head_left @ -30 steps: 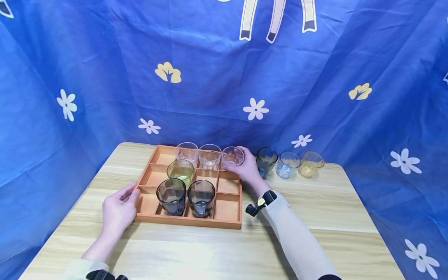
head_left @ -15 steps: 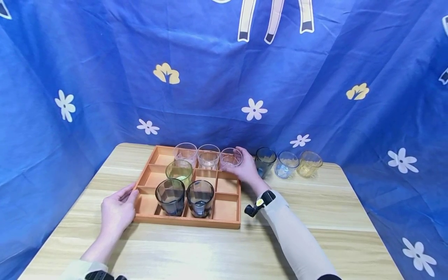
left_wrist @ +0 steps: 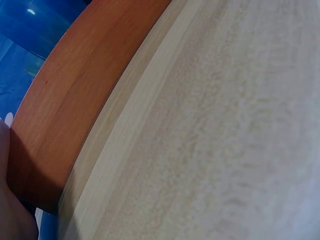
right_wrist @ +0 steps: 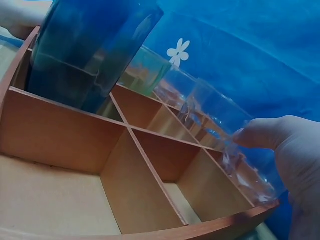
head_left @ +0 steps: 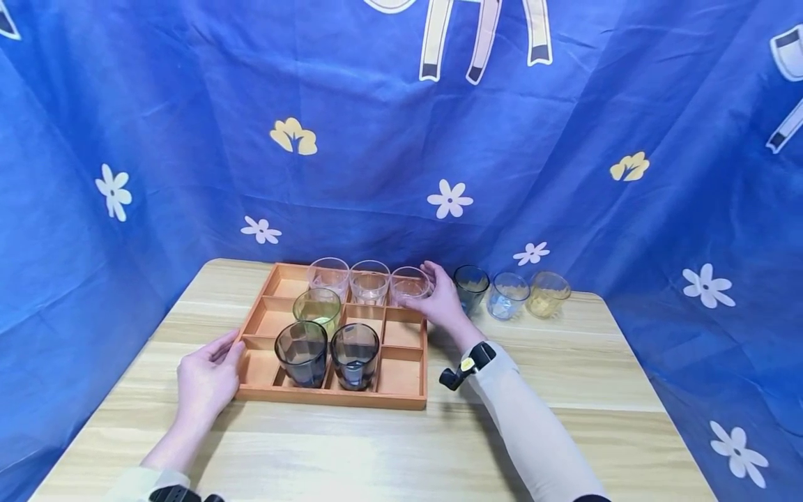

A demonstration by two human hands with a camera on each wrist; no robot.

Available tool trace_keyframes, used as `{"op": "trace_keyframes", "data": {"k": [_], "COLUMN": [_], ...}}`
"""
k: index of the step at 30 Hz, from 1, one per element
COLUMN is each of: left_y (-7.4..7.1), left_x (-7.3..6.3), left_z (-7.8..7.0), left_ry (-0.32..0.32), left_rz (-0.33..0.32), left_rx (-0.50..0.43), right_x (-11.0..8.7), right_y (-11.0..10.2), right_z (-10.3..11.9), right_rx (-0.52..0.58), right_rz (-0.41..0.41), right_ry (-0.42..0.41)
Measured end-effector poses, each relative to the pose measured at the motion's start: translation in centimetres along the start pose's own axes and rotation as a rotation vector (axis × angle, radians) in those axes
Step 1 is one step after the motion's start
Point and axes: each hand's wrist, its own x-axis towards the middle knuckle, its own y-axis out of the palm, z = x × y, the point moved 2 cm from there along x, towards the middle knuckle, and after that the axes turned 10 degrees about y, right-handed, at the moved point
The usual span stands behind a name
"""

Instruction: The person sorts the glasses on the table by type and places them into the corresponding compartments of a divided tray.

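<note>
A wooden compartment tray (head_left: 332,397) lies on the table, and my left hand (head_left: 207,380) grips its left side. In the left wrist view the tray's outer wall (left_wrist: 75,100) runs past part of that hand. My right hand (head_left: 442,303) holds a clear pinkish glass (head_left: 409,282) upright at the tray's back right compartment, thumb at the near side. Left of it in the back row stand another clear glass (head_left: 370,282) and a pale pink one (head_left: 329,275). A green glass (head_left: 318,307) sits in the middle row. Two dark glasses (head_left: 302,359) occupy the front row.
On the table right of the tray, behind my right wrist, stand a dark glass (head_left: 470,286), a light blue glass (head_left: 507,296) and a yellow glass (head_left: 547,296). A blue patterned curtain (head_left: 533,139) hangs close behind the table's back edge (head_left: 586,293).
The head view has shifted slightly, so everything sits a little further left. Both hands keep their places on the tray and the clear pinkish glass.
</note>
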Motion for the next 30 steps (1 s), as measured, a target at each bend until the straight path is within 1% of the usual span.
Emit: {"op": "trace_keyframes", "data": {"k": [6, 9, 16, 21, 30], "left_y": [0.1, 0.1, 0.0, -0.1, 0.1], "left_x": [0.1, 0.1, -0.1, 0.0, -0.1], "left_z": [0.1, 0.1, -0.1, 0.0, 0.4], "left_ry": [0.002, 0.0, 0.007, 0.013, 0.025], "left_rz": [-0.005, -0.006, -0.01, -0.008, -0.01], "left_rx": [-0.003, -0.003, 0.011, 0.018, 0.018], "right_x": [-0.6, -0.9, -1.5, -2.0, -3.1], "right_y": [-0.8, -1.3, -2.3, -2.8, -4.7], "right_z": [0.6, 1.0, 1.7, 2.2, 3.7], "right_rx": [0.01, 0.017, 0.056, 0.084, 0.156], "right_rz": [-0.009, -0.011, -0.001, 0.011, -0.02], "right_ry": [0.001, -0.014, -0.06, -0.082, -0.157]}}
